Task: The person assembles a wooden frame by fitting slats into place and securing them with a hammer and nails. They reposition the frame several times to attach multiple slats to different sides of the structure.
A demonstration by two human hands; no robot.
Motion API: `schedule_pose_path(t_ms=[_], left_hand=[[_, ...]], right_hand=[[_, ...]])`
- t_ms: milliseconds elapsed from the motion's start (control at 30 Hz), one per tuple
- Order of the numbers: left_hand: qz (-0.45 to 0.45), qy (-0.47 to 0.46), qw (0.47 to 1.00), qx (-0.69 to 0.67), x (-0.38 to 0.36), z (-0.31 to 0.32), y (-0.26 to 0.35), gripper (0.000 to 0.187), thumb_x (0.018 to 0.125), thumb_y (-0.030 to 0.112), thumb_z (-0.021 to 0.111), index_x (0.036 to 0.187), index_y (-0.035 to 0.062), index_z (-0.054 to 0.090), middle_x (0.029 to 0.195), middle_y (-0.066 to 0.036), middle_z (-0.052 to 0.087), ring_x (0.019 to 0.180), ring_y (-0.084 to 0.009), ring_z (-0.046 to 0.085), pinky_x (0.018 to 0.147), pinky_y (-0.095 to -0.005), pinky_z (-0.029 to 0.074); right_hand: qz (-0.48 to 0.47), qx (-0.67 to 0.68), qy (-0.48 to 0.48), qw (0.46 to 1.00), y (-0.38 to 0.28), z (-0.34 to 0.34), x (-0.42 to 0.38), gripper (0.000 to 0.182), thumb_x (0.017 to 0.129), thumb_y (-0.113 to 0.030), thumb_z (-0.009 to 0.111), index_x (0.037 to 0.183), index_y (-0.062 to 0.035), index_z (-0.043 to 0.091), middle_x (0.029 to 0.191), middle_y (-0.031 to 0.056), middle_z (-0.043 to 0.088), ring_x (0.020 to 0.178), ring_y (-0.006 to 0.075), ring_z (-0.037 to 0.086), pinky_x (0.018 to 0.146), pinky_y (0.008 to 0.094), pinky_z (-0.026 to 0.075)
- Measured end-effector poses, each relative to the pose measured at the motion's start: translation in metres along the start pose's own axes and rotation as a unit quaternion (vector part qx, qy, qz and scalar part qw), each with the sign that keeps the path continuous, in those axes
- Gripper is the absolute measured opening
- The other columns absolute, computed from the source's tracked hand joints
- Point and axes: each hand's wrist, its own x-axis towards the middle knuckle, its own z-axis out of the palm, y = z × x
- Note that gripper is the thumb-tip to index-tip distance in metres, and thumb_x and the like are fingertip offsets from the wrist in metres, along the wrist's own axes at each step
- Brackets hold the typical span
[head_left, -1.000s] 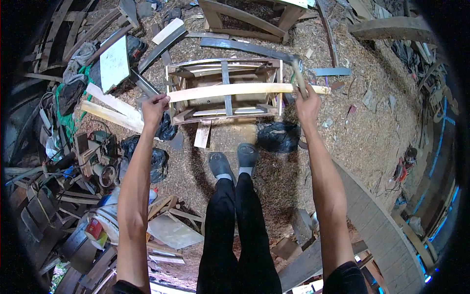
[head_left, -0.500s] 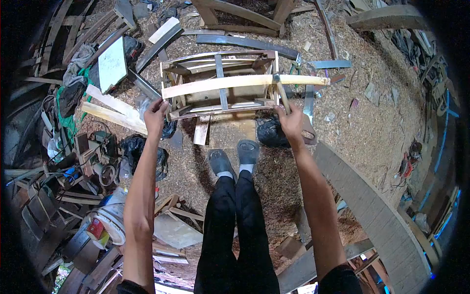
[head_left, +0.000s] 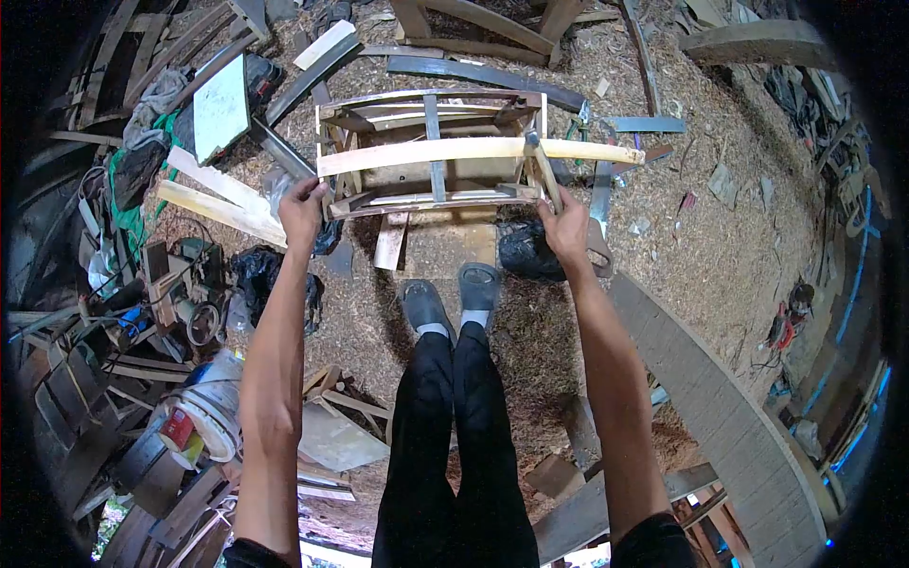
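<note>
Over the boxlike frame [head_left: 426, 205] (brown board [head_left: 402, 177] within) stretches a pale slat [head_left: 407, 154].

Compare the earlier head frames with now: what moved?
Right hand shifted left and toward the person; the hammer it still grips now has its head over the pale strip, near the wooden frame's right end. Left hand stays at the strip's left end; strip still spans the frame.

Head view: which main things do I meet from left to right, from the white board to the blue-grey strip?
White board, left hand, grey crossbar of the wooden frame, right hand with its hammer, blue-grey strip.
</note>
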Motion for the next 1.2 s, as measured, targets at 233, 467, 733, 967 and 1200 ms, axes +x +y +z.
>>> schedule_pose_path(t_ms=[233, 467, 733, 967, 1200], left_hand=[[0.012, -0.030, 0.999, -0.012, 0.004, -0.001, 0.002, 0.034, 0.081, 0.005, 0.065, 0.113, -0.0032, 0.057, 0.099, -0.008, 0.063, 0.086, -0.0124, 0.059, 0.074, -0.0251, 0.047], [-0.069, -0.039, 0.989, -0.124, 0.006, -0.005, 0.015, 0.040, 0.086, 0.023, 0.062, 0.114, -0.0034, 0.055, 0.104, -0.009, 0.060, 0.092, -0.0179, 0.060, 0.079, -0.0281, 0.049], [-0.104, 0.041, 0.988, -0.104, 0.009, 0.011, 0.036, 0.037, 0.082, 0.032, 0.069, 0.105, 0.0030, 0.065, 0.095, -0.006, 0.064, 0.083, -0.0132, 0.059, 0.069, -0.0261, 0.047], [-0.058, 0.085, 0.995, -0.016, 0.013, 0.014, 0.044, 0.027, 0.077, 0.016, 0.073, 0.097, -0.0015, 0.068, 0.087, -0.009, 0.067, 0.078, -0.0131, 0.060, 0.070, -0.0240, 0.047], [-0.096, 0.064, 0.992, -0.056, 0.025, 0.010, 0.039, 0.026, 0.075, 0.011, 0.073, 0.096, -0.0036, 0.068, 0.083, -0.009, 0.067, 0.071, -0.0132, 0.060, 0.064, -0.0245, 0.047]], right_hand=[[-0.010, -0.009, -0.008, 1.000, -0.005, -0.004, 0.000, 0.034, 0.077, -0.013, 0.064, 0.110, -0.0063, 0.062, 0.087, 0.0261, 0.062, 0.086, 0.0380, 0.063, 0.072, 0.0397, 0.049], [0.038, -0.008, 0.033, 0.999, -0.027, -0.037, 0.024, 0.024, 0.083, -0.018, 0.063, 0.101, -0.0015, 0.065, 0.070, 0.0202, 0.064, 0.062, 0.0251, 0.062, 0.062, 0.0375, 0.047], [0.003, 0.002, 0.090, 0.996, -0.012, -0.023, 0.054, 0.033, 0.080, -0.026, 0.064, 0.101, -0.0010, 0.065, 0.072, 0.0210, 0.064, 0.068, 0.0331, 0.063, 0.067, 0.0384, 0.047], [0.003, 0.019, 0.046, 0.999, -0.016, -0.004, 0.065, 0.032, 0.078, -0.021, 0.062, 0.100, 0.0011, 0.065, 0.066, 0.0187, 0.063, 0.062, 0.0248, 0.061, 0.064, 0.0358, 0.047], [0.042, 0.054, 0.032, 0.997, 0.004, 0.003, 0.065, 0.031, 0.077, -0.017, 0.065, 0.102, 0.0006, 0.066, 0.075, 0.0102, 0.068, 0.066, 0.0110, 0.059, 0.062, 0.0284, 0.047]])
